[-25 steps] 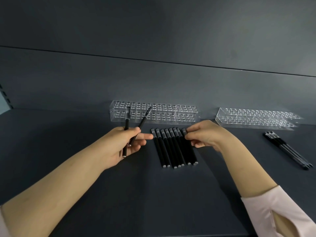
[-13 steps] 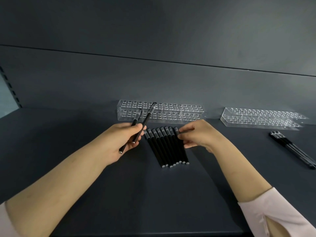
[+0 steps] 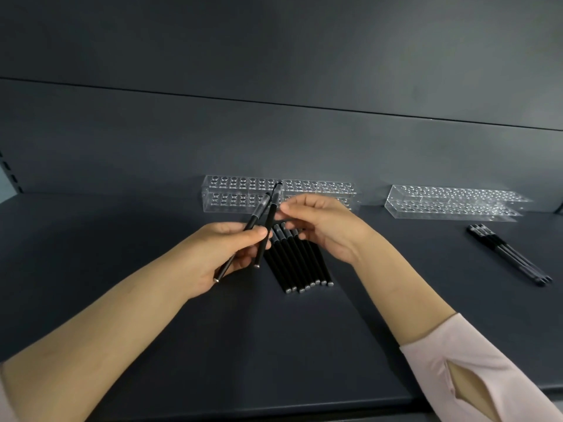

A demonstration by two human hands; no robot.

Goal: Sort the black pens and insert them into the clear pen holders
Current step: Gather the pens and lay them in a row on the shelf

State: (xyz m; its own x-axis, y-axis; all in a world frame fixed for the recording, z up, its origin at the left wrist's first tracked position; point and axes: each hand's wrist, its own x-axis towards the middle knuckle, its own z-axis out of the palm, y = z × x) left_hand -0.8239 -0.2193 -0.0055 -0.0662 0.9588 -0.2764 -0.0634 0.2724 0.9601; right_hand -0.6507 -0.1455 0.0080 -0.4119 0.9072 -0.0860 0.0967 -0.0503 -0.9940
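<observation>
Fingers of the left grip (image 3: pixel 225 254) stay curled round two black pens (image 3: pixel 270 213), just left of the pen row (image 3: pixel 300 264) on the surface (image 3: pixel 274 345). The right grip (image 3: pixel 326 229) has lifted off that row to the held pens' tops; whether it pinches one is unclear. The clear holder (image 3: pixel 231 196) stands behind the row.

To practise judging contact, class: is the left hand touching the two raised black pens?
Touching. The head view shows the left hand pinching both black pens between thumb and fingers.
</observation>
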